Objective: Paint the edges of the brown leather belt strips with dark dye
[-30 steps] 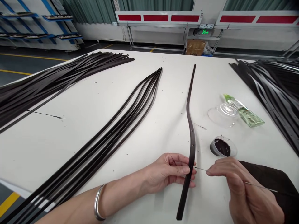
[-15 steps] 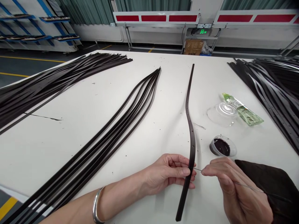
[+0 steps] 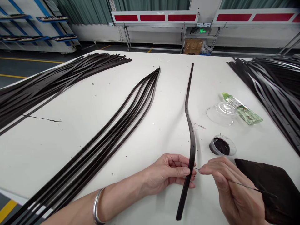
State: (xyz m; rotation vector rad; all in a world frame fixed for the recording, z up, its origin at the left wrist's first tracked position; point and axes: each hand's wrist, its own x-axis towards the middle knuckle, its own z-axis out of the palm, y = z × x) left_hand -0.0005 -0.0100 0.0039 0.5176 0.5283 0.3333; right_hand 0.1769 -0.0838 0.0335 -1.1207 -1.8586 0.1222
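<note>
- In the head view, the left hand [image 3: 161, 175] is pinching a dark strip [image 3: 192, 140] near its lower end, thumb in front and fingers behind.
- The strip is running away along the counter [image 3: 173, 125], curving gently and showing a row of small holes.
- The right hand [image 3: 236, 187] is gripping a thin metal tool [image 3: 248, 187], whose tip is pointing at the strip's right edge beside the left fingertips; whether it is touching cannot be told.
- Beyond the right hand, a small clear cup [image 3: 232, 149] is holding dark liquid, with a clear lid [image 3: 227, 108] and a green pouch [image 3: 248, 115] lying farther off.
- A dark cloth [image 3: 276, 178] is lying just beside the right hand.
- More dark strips [image 3: 109, 142] are stretching across the counter left of the held one.
</note>
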